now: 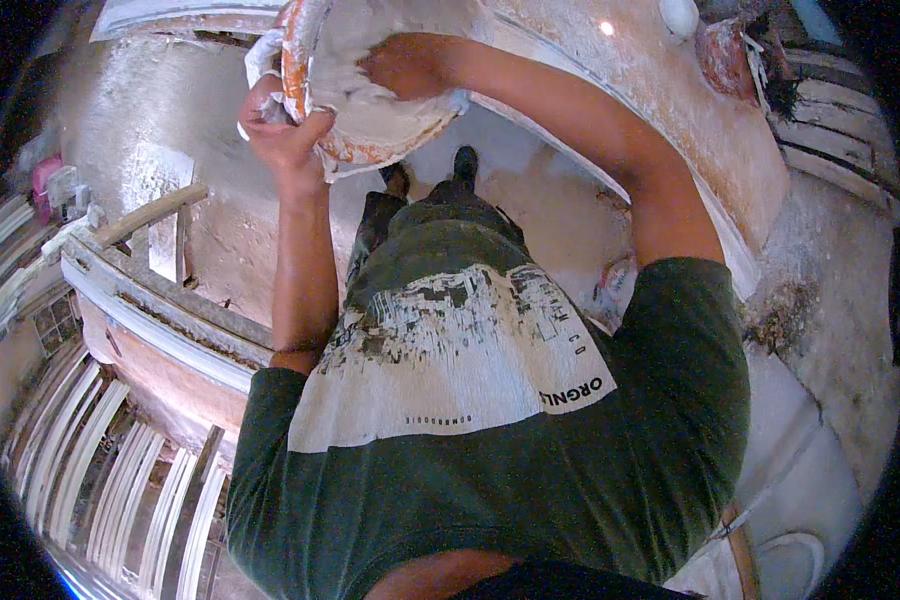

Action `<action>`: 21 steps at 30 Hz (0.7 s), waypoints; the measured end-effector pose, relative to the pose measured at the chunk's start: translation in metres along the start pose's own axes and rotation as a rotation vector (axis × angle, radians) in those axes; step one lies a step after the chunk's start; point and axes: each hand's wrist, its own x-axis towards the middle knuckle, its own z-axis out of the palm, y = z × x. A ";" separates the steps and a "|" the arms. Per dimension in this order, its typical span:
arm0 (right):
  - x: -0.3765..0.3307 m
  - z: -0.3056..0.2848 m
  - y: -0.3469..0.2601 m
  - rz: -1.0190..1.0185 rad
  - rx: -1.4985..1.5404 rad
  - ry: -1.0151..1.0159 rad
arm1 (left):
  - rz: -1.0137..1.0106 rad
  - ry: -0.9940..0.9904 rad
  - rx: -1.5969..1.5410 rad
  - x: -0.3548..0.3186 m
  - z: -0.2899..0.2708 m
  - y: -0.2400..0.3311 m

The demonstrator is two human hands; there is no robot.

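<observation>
Both arms raised ahead — left hand (285,135) in a closed grip, right hand (405,65) palm-down, fingers curled.

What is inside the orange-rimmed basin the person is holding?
The basin holds pale, wet plaster-like paste. The right hand is pressed into it, so the fingers and the basin's bottom are covered.

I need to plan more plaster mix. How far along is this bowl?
Done: plaster coats the round orange-rimmed bowl inside. In hand: the left hand grips its rim with a white cloth, and the right hand presses into the plaster. Left: the rim's lower edge shows bare orange.
</observation>
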 end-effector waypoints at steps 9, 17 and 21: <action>-0.014 -0.024 0.006 0.501 -0.278 0.014 | -0.080 0.024 0.220 -0.007 0.026 0.020; -0.023 0.022 -0.029 0.504 0.908 0.854 | 0.062 -0.237 0.325 -0.018 0.063 -0.009; -0.020 0.011 -0.040 0.288 1.741 0.922 | 0.051 -0.308 0.437 -0.030 0.077 0.000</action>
